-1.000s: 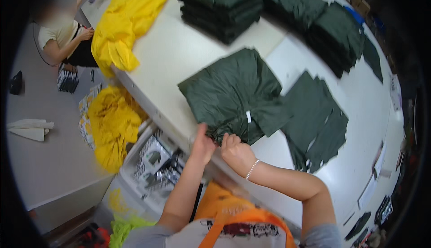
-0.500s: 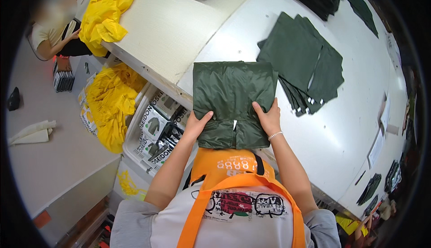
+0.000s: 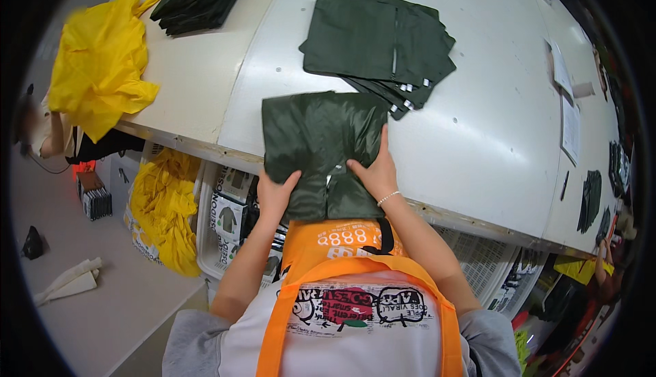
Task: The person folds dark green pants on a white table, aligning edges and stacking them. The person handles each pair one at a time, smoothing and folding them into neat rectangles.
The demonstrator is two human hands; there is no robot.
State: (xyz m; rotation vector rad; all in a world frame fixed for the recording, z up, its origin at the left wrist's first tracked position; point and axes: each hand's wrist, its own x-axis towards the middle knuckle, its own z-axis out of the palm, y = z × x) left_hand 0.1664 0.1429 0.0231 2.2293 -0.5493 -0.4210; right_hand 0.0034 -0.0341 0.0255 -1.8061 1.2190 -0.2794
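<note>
A folded dark green garment point(image 3: 318, 131) of thin, shiny fabric is held flat at the table's near edge, against my orange apron. My left hand point(image 3: 275, 196) grips its left side, thumb on top and fingers out of sight underneath. On the right side my right hand point(image 3: 376, 175) holds it the same way, with a beaded bracelet at the wrist. A small white tag point(image 3: 329, 179) shows between my thumbs. Just beyond the garment lies a fanned stack of folded green garments point(image 3: 355, 35) with white tags along its near side.
The white table point(image 3: 465, 145) extends away and to the right. A dark folded pile point(image 3: 201, 1) sits at the far left. Beside it, another person handles yellow cloth point(image 3: 102, 63). Below the edge stand a bin of packaged garments point(image 3: 229, 220) and a heap of yellow cloth point(image 3: 164, 203).
My view has turned, so the fanned stack appears farther left. Both hands keep hold of the garment, which sits slightly left in view. The other person's yellow cloth has spread out.
</note>
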